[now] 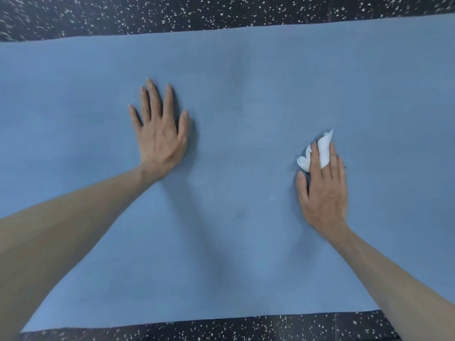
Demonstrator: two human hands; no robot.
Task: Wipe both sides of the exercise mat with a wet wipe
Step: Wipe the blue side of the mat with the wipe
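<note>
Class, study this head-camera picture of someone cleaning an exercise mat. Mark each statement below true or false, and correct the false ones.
1. The left hand lies flat on the blue mat with fingers spread. True.
2. The white wipe is under the left hand. False: the right hand presses it to the mat.
3. The mat is rolled up. False: it lies spread flat.
4. The floor beside the mat is dark with pale specks. True.
5. Both hands hold wipes. False: only the right one does.
</note>
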